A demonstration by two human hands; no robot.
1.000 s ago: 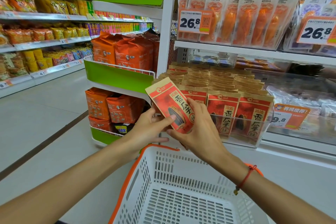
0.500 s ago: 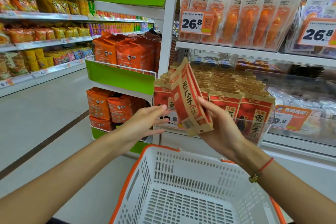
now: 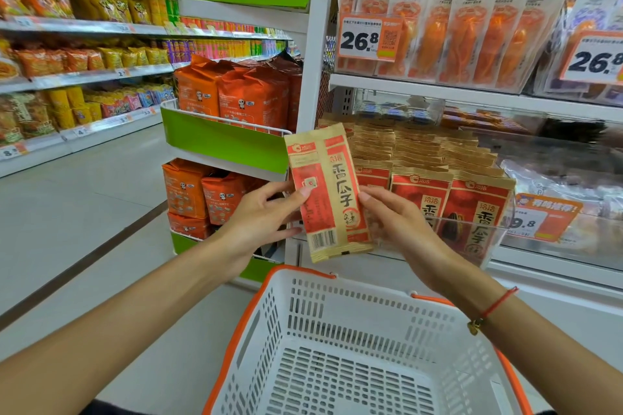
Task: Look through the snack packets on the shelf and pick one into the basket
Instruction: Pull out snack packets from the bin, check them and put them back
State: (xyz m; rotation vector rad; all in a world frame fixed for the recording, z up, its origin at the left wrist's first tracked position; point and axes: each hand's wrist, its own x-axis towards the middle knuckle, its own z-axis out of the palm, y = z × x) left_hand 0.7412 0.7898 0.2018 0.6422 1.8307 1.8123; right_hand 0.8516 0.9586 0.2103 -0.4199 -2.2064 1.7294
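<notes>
Head view: both hands are holding one red-and-tan paper snack packet (image 3: pixel 328 192) upright above the white plastic basket with orange rim (image 3: pixel 354 340).
Left hand (image 3: pixel 259 216) is pinching its left edge, thumb on front; right hand (image 3: pixel 394 222) is gripping its right edge, fingers curled behind. Packet reads "香瓜子", barcode low; far-shelf orange price tag (image 3: pixel 369 37) reads "26.8".

Below the hands (image 3: pixel 337 222) the white basket (image 3: pixel 354 317) gapes open; behind them, stacked packets (image 3: pixel 448 178) and a clear bin front (image 3: pixel 472 229) block the way
</notes>
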